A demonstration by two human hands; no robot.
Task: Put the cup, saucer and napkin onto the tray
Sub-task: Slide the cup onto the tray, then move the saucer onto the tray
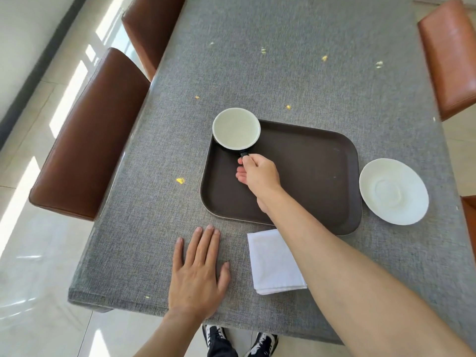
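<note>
1. Cup (236, 128), white inside and dark outside, is at the far left corner of the brown tray (309, 176). I cannot tell if it already stands on the tray or hangs just above it.
2. The person's right hand (257, 173) has its grip closed on the small dark handle of the cup, with thumb and fingers pinching it.
3. The left hand (198, 271) lies flat and open on the grey desk (309, 73), holding nothing.
4. The saucer (394, 191) is on the desk, just beside the right edge of the tray, not on it yet.
5. The folded white napkin (270, 261) is on the desk near the front edge of the tray, partly under the right forearm.
6. I judge the cup and saucer are stiff, smooth and fragile, so they need a gentle setting down. The saucer is best taken at its rim.
7. The napkin looks soft and light; a pinch at one folded edge should lift it, but it may unfold.
</note>
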